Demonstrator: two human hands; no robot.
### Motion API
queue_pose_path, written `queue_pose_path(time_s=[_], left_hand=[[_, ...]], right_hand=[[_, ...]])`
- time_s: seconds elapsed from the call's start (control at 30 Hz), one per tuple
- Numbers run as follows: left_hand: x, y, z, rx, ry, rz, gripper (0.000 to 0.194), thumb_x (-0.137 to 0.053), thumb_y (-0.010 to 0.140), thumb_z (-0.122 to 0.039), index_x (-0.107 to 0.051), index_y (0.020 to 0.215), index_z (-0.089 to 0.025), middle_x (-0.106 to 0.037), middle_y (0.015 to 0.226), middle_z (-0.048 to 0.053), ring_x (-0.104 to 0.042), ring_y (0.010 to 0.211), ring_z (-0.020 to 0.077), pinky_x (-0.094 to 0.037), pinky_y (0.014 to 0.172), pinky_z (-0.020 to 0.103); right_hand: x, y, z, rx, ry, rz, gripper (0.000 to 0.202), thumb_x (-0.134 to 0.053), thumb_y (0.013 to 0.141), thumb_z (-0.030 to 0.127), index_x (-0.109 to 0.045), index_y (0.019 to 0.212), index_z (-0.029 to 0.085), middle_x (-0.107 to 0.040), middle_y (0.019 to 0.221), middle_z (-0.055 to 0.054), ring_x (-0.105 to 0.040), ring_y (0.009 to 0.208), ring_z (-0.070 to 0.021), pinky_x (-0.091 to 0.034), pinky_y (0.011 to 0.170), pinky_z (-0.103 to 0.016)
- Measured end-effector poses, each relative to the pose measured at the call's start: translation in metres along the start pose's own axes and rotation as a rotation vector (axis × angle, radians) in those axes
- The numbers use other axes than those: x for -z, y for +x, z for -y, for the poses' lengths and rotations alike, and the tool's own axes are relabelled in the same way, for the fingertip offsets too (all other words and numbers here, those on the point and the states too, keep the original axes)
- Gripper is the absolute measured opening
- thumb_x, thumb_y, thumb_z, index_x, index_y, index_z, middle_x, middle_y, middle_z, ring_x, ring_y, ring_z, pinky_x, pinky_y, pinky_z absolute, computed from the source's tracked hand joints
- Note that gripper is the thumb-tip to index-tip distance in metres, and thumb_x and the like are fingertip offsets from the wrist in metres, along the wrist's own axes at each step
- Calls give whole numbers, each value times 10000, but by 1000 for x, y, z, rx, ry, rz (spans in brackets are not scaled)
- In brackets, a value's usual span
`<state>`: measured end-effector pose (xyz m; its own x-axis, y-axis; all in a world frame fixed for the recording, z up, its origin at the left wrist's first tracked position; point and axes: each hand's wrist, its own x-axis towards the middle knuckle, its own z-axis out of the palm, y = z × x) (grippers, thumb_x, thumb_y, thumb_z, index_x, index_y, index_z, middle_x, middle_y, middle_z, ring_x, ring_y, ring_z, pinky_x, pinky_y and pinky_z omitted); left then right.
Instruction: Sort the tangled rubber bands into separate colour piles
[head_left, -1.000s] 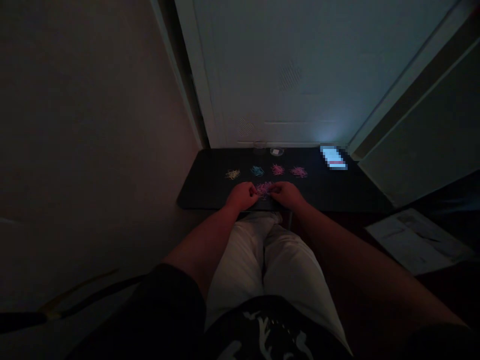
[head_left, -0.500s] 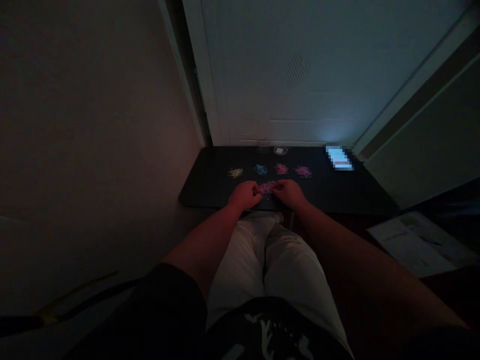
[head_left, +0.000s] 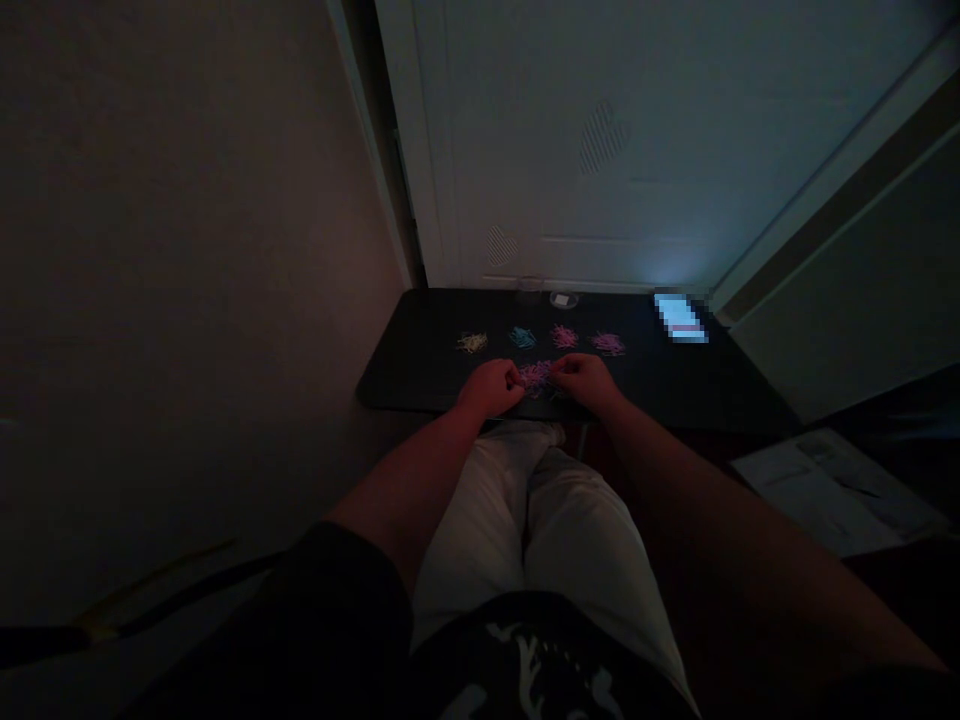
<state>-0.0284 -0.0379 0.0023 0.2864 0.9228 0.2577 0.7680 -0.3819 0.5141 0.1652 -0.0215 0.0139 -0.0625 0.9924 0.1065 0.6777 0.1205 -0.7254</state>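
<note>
On a dark table (head_left: pixel 427 350), a mixed pile of small thin sticks (head_left: pixel 535 376), mostly pink and purple, lies between my two hands. My left hand (head_left: pixel 495 388) touches the pile's left side with its fingers curled together. At the right side of the pile is my right hand (head_left: pixel 583 380), its fingertips pinched; anything held there is too small to make out. Behind the pile lie four-colour heaps in a row: a cream heap (head_left: pixel 472 343), a blue heap (head_left: pixel 522 338), a pink heap (head_left: pixel 565 336) and a purple heap (head_left: pixel 608 343).
A small clear round dish (head_left: pixel 564 300) with a white piece in it and a faint clear container (head_left: pixel 530 290) stand at the back edge. A lit, blurred-out phone (head_left: pixel 681 318) lies at the right. Behind the table rises a white door (head_left: pixel 540 190).
My right hand has shifted slightly up and to the right, baring more of the mixed pile's right side. My left hand has hardly moved.
</note>
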Motion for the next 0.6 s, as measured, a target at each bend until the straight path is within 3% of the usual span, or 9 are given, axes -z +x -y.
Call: queue_pose_path(time_s=[0.3, 0.6], left_hand=[[0, -1, 1, -3, -49, -2, 95, -593, 695, -240, -602, 761, -174, -622, 777, 26, -553, 717, 151, -430, 643, 266], [-2, 17, 5, 125, -516, -91, 216, -591, 734, -196, -596, 944, -142, -635, 784, 12, -551, 650, 91, -457, 614, 209]], right_hand=[[5, 5, 10, -38, 126, 24, 143, -631, 651, 241, -702, 731, 145, -672, 652, -30, -570, 577, -127, -424, 537, -224], [7, 15, 5, 16, 179, 66, 160, -629, 647, 276, -700, 711, 147, -679, 677, -27, -580, 614, -137, -441, 593, -244]])
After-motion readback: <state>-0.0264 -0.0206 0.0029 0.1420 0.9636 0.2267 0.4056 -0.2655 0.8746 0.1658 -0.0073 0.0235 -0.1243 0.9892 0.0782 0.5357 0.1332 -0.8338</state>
